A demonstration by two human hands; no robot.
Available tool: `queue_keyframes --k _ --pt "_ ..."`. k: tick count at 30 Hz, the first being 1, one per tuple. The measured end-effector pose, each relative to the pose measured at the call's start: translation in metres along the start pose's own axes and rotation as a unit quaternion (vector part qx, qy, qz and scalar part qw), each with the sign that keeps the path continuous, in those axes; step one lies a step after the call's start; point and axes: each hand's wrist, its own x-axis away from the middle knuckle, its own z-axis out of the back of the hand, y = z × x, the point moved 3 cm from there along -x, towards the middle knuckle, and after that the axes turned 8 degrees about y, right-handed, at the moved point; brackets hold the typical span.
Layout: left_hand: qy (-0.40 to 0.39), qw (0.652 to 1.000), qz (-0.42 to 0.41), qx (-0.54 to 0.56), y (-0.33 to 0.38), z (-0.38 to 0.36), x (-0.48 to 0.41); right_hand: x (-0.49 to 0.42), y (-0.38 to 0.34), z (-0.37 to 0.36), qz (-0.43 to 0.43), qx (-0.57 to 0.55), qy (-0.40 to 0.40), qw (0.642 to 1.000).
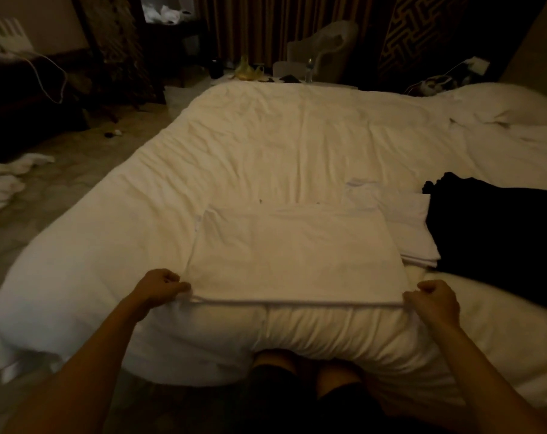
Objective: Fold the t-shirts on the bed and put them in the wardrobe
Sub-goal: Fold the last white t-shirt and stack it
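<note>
Head view (the only one). The room is dim. A big bed (266,142) w/ a wrinkled white cover fills most of the frame. On its near part, right in front of the person, lies a white t-shirt (294,252), spread flat as a wide rectangle. Its near edge runs along the near side of the bed.

The left hand (164,288) is at the near-left corner of this t-shirt, fingers curled and pinching the cloth edge. The right hand (435,300) does the same at the near-right corner, fist-like and clenched on the cloth. Between both hands the edge is pulled straight and looks a bit lifted from the cover.

Just to the right, touching the far-right corner of the t-shirt, a second white garment (403,227) lies folded in several layers; I cannot tell if it goes under. On its right side, touching it, is a black garment (497,236), also flat on the bed, no hand on it.

At the bottom, between the arms, are the person's knees (297,380) in dark shorts, close against the bed side.

Other things: on the floor at left, a heap of white cloth (6,183). Beyond the far end of the bed are a pale chair (322,45), a clear bottle (309,70), a yellowish thing (244,72) too blurred to name, and dark curtains (250,23). Far left, a white cable (51,76) hangs over dark furniture.
</note>
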Motion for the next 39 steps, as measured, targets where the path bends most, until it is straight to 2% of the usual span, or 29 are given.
queue_keyframes --k 2,4,7,11,15,18,21,23,26,28,31,33,35,39 --pt "0.02 0.999 -0.007 0.04 0.006 0.01 -0.01 0.014 -0.024 -0.009 0.107 0.043 0.043 0.992" --pt "0.03 0.998 -0.029 0.049 0.014 0.018 -0.025 0.035 -0.048 -0.034 0.21 0.039 0.036 0.976" --pt "0.049 0.996 -0.068 0.008 0.026 0.022 -0.053 0.085 -0.088 -0.084 0.338 0.02 -0.053 0.94" --pt "0.068 0.989 -0.116 -0.058 0.046 0.015 -0.087 0.17 -0.133 -0.15 0.502 0.019 -0.167 0.849" --pt "0.066 0.983 -0.14 -0.103 0.057 0.005 -0.12 0.238 -0.158 -0.203 0.593 0.051 -0.215 0.775" --pt "0.068 0.984 -0.132 -0.098 0.064 -0.003 -0.146 0.273 -0.172 -0.229 0.656 0.105 -0.208 0.717" --pt "0.061 0.989 -0.113 -0.072 0.069 -0.013 -0.168 0.289 -0.177 -0.251 0.673 0.168 -0.188 0.695" --pt "0.058 0.988 -0.125 -0.065 0.074 -0.022 -0.177 0.289 -0.175 -0.262 0.67 0.189 -0.18 0.695" --pt "0.061 0.986 -0.139 -0.064 0.08 -0.029 -0.182 0.287 -0.17 -0.269 0.666 0.162 -0.17 0.708" --pt "0.074 0.988 -0.131 -0.04 0.084 -0.03 -0.182 0.285 -0.17 -0.264 0.633 0.107 -0.174 0.747" --pt "0.097 0.986 -0.135 0.015 0.094 -0.029 -0.177 0.275 -0.176 -0.246 0.525 -0.01 -0.205 0.826" --pt "0.103 0.983 -0.144 0.046 0.106 -0.028 -0.17 0.263 -0.18 -0.229 0.458 -0.07 -0.203 0.862" --pt "0.107 0.98 -0.15 0.079 0.123 -0.029 -0.161 0.25 -0.181 -0.211 0.412 -0.11 -0.186 0.885" --pt "0.105 0.972 -0.165 0.131 0.17 -0.039 -0.135 0.217 -0.177 -0.168 0.366 -0.145 -0.151 0.906"
